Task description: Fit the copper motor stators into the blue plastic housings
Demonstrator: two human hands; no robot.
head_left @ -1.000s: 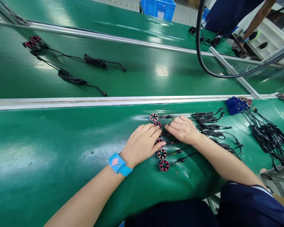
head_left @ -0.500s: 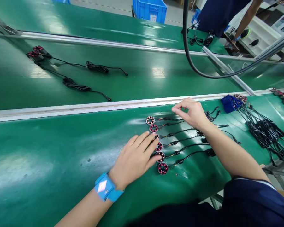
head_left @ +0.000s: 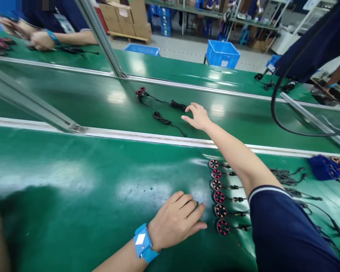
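My left hand rests over the near green bench top, fingers loosely bent and apart, holding nothing. A blue wrist strap is around that wrist. Just right of it is a column of several round motor stators with copper or red windings and black leads running right, partly under my right arm. Stretched over the far green surface is my right hand, thumb and fingers apart, beside a coiled black cable; contact cannot be made out. A second coiled cable lies nearer, and both lead to red-wound stators.
A white rail separates the two green surfaces, with a metal post at left. A blue bin and more stators sit at right. A black cable hangs at upper right. Co-workers' arms show at far left and right.
My right hand has moved from above the stators' leads, across the rail, to the far cables. My left hand has drawn off the stators to their left. The view has shifted left and up.
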